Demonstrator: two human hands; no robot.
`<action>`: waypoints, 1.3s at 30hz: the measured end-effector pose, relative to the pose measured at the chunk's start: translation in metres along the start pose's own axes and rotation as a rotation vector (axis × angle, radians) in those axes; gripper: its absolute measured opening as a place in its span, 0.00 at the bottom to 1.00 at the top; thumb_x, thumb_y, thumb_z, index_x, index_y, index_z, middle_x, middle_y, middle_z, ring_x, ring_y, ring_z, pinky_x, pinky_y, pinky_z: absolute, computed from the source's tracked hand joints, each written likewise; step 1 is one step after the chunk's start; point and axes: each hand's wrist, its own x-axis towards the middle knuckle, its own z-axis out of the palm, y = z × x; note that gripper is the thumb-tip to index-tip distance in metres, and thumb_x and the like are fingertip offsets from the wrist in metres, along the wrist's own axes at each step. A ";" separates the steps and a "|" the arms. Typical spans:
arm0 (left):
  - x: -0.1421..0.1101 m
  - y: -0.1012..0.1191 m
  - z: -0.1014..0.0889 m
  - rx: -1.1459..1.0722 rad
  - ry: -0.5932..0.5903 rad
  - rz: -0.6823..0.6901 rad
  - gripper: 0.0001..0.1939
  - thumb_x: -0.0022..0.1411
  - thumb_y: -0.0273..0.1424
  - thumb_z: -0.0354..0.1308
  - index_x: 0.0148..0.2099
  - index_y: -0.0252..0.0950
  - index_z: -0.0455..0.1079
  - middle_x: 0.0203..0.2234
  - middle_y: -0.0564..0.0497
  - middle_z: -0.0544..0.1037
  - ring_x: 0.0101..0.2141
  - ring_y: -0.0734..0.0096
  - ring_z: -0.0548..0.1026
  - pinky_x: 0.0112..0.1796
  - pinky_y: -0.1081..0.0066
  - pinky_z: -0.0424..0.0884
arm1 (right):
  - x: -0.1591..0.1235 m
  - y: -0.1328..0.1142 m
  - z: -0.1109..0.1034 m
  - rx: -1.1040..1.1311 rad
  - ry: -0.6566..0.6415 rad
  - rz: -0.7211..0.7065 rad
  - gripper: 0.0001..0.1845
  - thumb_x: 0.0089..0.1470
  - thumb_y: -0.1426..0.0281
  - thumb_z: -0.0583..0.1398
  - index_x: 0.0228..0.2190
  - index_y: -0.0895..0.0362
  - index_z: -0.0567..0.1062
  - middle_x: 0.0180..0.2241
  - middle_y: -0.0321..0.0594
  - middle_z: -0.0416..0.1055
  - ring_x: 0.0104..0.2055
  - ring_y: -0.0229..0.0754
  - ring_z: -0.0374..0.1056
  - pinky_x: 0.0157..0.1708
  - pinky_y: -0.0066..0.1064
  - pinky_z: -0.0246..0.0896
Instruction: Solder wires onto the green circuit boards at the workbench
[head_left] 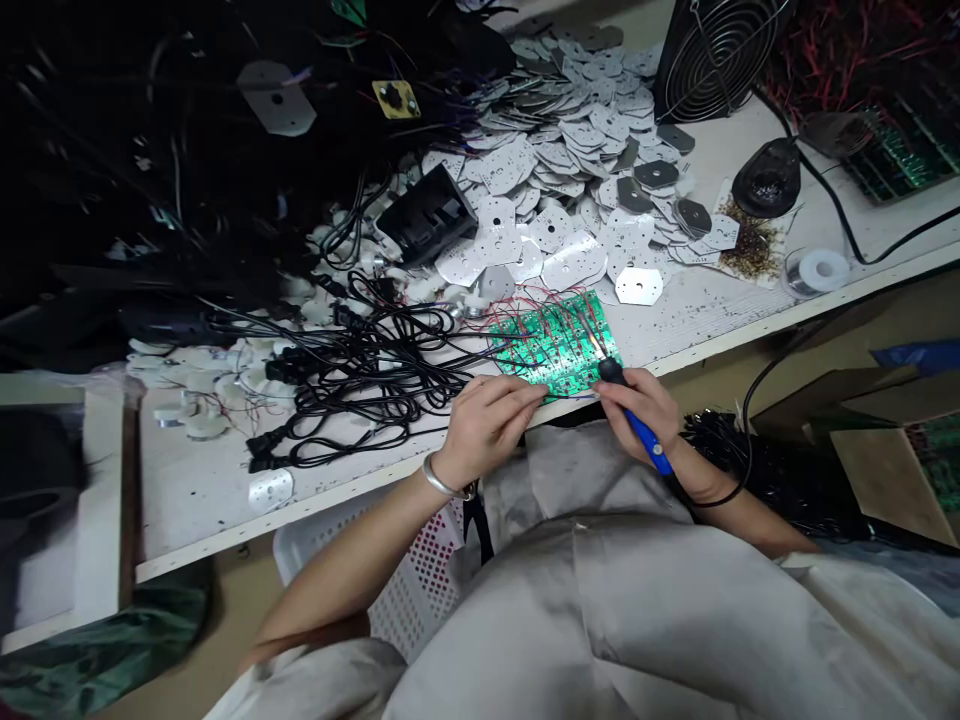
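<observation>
A green circuit board panel (556,345) lies at the front edge of the bench, with thin red wires across it. My right hand (643,408) is closed around a blue soldering iron (646,440), its tip end angled over the panel's right part. At the panel's near edge, my left hand (491,420) pinches with thumb and forefinger; what sits between them is too small to make out. Black power cords (405,375) lie in a tangle beside my left hand, and one runs up to it.
Behind the panel is a heap of pale metal plates (570,150) with a black holder (427,215) at its left. A solder spool (819,272), a black dish (766,178) and a fan (716,55) stand right. A white basket (409,610) is under the bench edge.
</observation>
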 end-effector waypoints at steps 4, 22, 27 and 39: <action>0.002 -0.001 -0.001 -0.005 0.051 -0.006 0.09 0.66 0.26 0.57 0.48 0.38 0.72 0.35 0.50 0.80 0.35 0.74 0.77 0.37 0.72 0.70 | 0.001 0.001 0.004 0.023 -0.037 -0.017 0.15 0.56 0.75 0.61 0.46 0.52 0.73 0.34 0.40 0.69 0.33 0.37 0.67 0.32 0.28 0.68; -0.008 0.038 0.024 -0.154 0.196 -0.010 0.08 0.63 0.24 0.60 0.45 0.37 0.72 0.33 0.51 0.78 0.32 0.74 0.75 0.35 0.71 0.70 | 0.010 -0.010 0.000 -0.053 -0.137 -0.245 0.08 0.54 0.77 0.61 0.37 0.53 0.72 0.23 0.33 0.60 0.28 0.38 0.60 0.35 0.31 0.68; -0.010 0.036 0.023 -0.413 0.167 -0.136 0.04 0.65 0.26 0.59 0.40 0.38 0.73 0.31 0.52 0.77 0.32 0.75 0.75 0.33 0.73 0.71 | 0.006 -0.012 0.001 0.065 -0.195 -0.198 0.06 0.55 0.76 0.59 0.36 0.54 0.70 0.23 0.33 0.63 0.26 0.37 0.62 0.31 0.31 0.68; -0.005 0.041 0.031 -0.457 0.281 -0.357 0.02 0.63 0.30 0.61 0.38 0.39 0.74 0.29 0.52 0.76 0.32 0.73 0.74 0.34 0.71 0.73 | 0.007 -0.017 0.010 0.047 -0.068 -0.033 0.11 0.56 0.69 0.63 0.43 0.51 0.72 0.29 0.35 0.69 0.31 0.39 0.67 0.37 0.34 0.68</action>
